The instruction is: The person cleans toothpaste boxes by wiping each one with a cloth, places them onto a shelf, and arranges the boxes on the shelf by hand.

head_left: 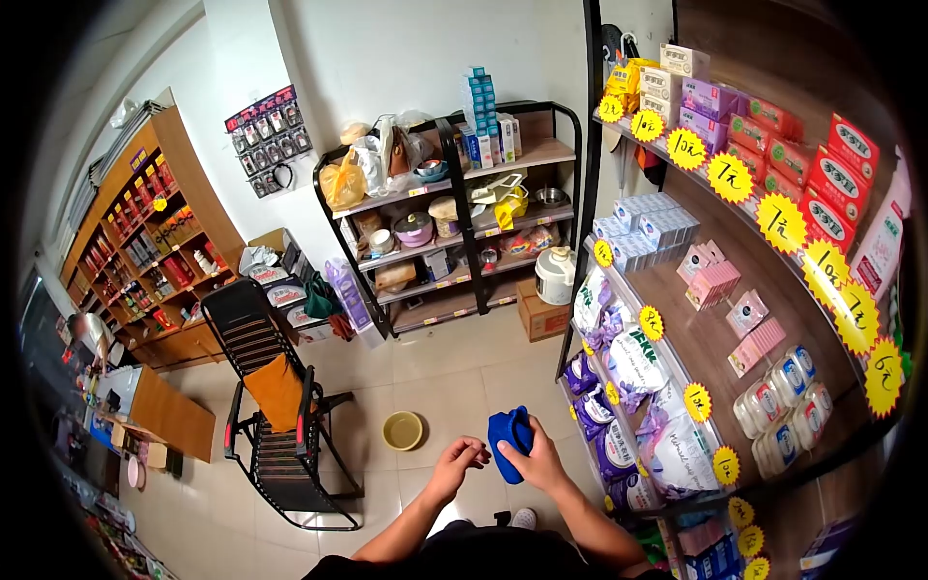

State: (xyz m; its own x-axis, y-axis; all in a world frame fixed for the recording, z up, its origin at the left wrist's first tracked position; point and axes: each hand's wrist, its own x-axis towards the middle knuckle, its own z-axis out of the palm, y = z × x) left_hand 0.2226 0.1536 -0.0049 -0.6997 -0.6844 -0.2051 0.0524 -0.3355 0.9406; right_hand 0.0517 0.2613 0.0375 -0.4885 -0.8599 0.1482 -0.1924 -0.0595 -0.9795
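Observation:
My right hand [537, 462] is wrapped round a bunched blue cloth [511, 443], with the thumb lying over its front. The cloth stands up above the fingers, and its folds hide part of its shape. To the left, my left hand [462, 462] hangs apart from the cloth, its fingers loosely bent and no object visible in them. Beyond my hands, a yellowish basin [403, 431] sits on the tiled floor.
Close on my right, a shelf unit [715, 425] holds soap boxes, tissue packs and detergent bags with yellow price tags. A folding recliner [280, 406] with an orange cloth stands left. Ahead are black shelves [449, 208] and a rice cooker [555, 276]. Another person [92, 338] is far left.

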